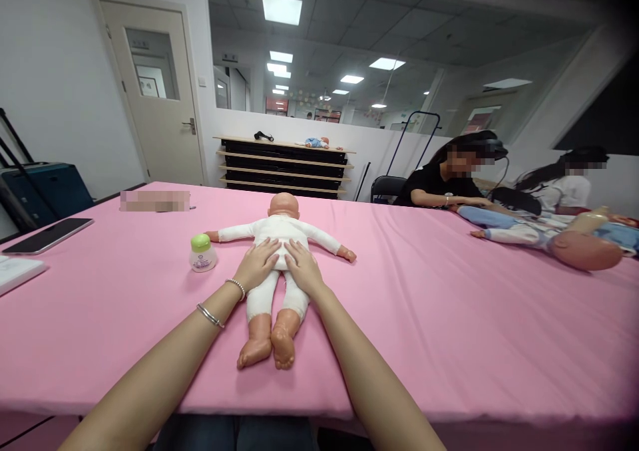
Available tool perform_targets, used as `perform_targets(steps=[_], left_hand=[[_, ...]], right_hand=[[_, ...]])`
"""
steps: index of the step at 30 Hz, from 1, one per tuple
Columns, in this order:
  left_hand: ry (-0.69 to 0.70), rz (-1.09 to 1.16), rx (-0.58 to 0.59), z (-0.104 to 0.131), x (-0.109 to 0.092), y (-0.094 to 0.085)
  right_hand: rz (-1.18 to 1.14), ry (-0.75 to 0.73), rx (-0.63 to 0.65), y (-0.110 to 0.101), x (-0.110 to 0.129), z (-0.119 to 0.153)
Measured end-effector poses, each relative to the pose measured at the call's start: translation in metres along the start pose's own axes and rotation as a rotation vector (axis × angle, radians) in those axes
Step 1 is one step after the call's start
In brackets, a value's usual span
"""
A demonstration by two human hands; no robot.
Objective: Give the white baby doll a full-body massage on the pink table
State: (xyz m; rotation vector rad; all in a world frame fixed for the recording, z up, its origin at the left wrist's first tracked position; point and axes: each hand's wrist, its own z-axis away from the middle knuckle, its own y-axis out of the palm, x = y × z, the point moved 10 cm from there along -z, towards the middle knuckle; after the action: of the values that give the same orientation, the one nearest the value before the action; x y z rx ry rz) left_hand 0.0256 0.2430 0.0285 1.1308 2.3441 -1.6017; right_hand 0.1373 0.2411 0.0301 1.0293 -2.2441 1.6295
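Note:
A baby doll [284, 298] with a white cloth body lies face down on the pink tablecloth [424, 331], its head pointing away from me and its feet towards me. My left hand [257, 263] rests flat on the left side of its lower back, fingers stretched out. On the right side, my right hand [302, 268] lies flat in the same way, its fingers also extended. Both palms press or rest on the cloth; how hard, I cannot tell. Left of the doll stands a small jar [202, 254] with a green lid, close to the doll's hand.
A phone [50, 235] and a white box [20, 273] lie at the left. At the right, a co-worker [444, 175] reaches to another doll [544, 235] in blue and white, with a bottle [589, 219] beside it. Another person [564, 181] sits farther right. Behind the table stands a shelf [284, 168].

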Motion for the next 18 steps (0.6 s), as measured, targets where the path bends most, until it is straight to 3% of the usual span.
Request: perform_targets(steps=[4, 6, 8, 10, 12, 15, 18], left_hand=[[-0.218, 0.043, -0.063, 0.003, 0.027, -0.002], [-0.271, 0.050, -0.112, 0.004, 0.036, -0.005], [-0.230, 0.043, -0.151, 0.004, 0.035, -0.008], [-0.105, 0.052, -0.138, 0.001, 0.024, -0.007], [-0.035, 0.087, -0.092, 0.001, 0.017, -0.003], [-0.109, 0.122, -0.084, 0.004, 0.021, -0.004], [-0.163, 0.104, -0.138, 0.002, 0.021, -0.015]], right_hand=[[-0.051, 0.226, -0.113, -0.009, -0.028, 0.003], [-0.071, 0.168, -0.149, -0.012, -0.025, 0.002], [-0.086, 0.022, -0.117, -0.010, -0.012, -0.001], [-0.103, -0.038, -0.062, -0.004, -0.007, -0.002], [-0.123, 0.052, -0.056, -0.002, -0.017, -0.002], [-0.153, 0.201, -0.084, -0.002, -0.032, 0.003], [-0.130, 0.227, -0.107, -0.009, -0.029, 0.002]])
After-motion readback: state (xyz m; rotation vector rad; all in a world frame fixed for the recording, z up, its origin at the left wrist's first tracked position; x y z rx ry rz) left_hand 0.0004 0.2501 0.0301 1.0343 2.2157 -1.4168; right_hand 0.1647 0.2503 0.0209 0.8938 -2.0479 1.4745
